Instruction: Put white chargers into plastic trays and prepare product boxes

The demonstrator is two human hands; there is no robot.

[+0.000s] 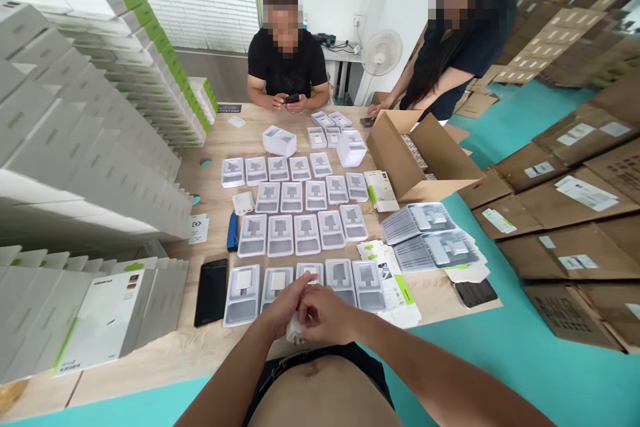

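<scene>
We've a small white plastic plug block (294, 329) btwn our bare left hand (284, 302) & our bare right hand (327, 315), by the front edge of the pale tan wooden table (430, 293). Its prongs point back at our belly; hands hide lots, so can't tell its long way. Looks smooth w/ round corners. R hand's curled, bent fingers on it. L hand's against it; fingers mostly hid, can't tell how far open.

Before me at twelve o'clock, trays (307, 227) lie in rows on the desk (225, 140). At ten, a phone (211, 293) rests between them and the boxes (107, 320). At one, a carton (393, 153) stands behind the stacked trays (413, 230).
</scene>
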